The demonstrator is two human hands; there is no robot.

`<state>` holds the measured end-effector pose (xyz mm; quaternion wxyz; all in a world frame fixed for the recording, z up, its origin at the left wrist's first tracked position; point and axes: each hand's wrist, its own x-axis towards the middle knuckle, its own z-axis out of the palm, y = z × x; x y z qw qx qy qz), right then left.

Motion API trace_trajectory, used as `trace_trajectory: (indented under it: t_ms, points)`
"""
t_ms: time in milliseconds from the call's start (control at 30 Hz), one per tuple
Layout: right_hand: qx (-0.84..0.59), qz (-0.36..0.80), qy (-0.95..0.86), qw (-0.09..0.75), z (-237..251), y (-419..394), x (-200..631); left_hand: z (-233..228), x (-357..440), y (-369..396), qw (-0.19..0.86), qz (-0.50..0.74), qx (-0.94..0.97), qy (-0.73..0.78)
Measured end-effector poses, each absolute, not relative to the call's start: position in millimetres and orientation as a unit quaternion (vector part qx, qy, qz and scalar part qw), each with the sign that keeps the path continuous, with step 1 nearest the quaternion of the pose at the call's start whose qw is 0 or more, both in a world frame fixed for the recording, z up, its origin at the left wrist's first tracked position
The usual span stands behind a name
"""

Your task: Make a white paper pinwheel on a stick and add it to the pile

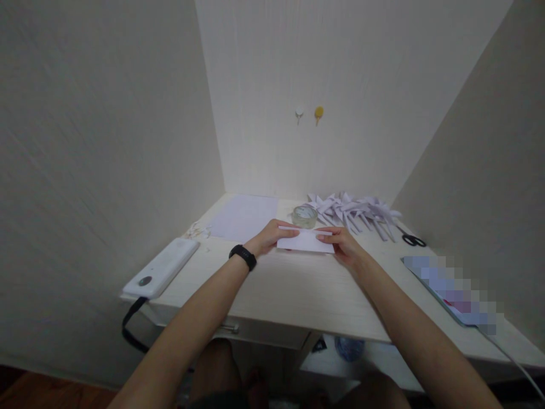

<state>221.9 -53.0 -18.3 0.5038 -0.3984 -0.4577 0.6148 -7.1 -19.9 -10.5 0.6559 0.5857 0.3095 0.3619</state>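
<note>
A small white rectangle of paper (305,242) is held level just over the desk, between both hands. My left hand (275,234) pinches its left end, thumb on the near face and fingers behind. At the right end my right hand (340,243) grips it the same way. Right behind the paper lies a roll of clear tape (304,215). Beyond it, to the right, is a heap of folded white paper pinwheels (355,210). White paper sheets (244,216) lie flat at the back left.
A white power bank (164,267) with a black strap lies at the desk's left edge. Black-handled scissors (413,240) are at the right, behind a blurred tablet-like device (447,289) with a white cable. Small paper scraps (198,230) sit at the left. Two hooks are on the wall.
</note>
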Motion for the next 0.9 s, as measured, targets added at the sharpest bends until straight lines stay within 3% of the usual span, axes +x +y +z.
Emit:
trace_trajectory:
  t_ms: [900]
  points:
    - [-0.417, 0.586, -0.465, 0.517, -16.4, -55.6, 220.6, -11.3, -5.7, -14.5, 0.668, 0.369, 0.582, 0.282]
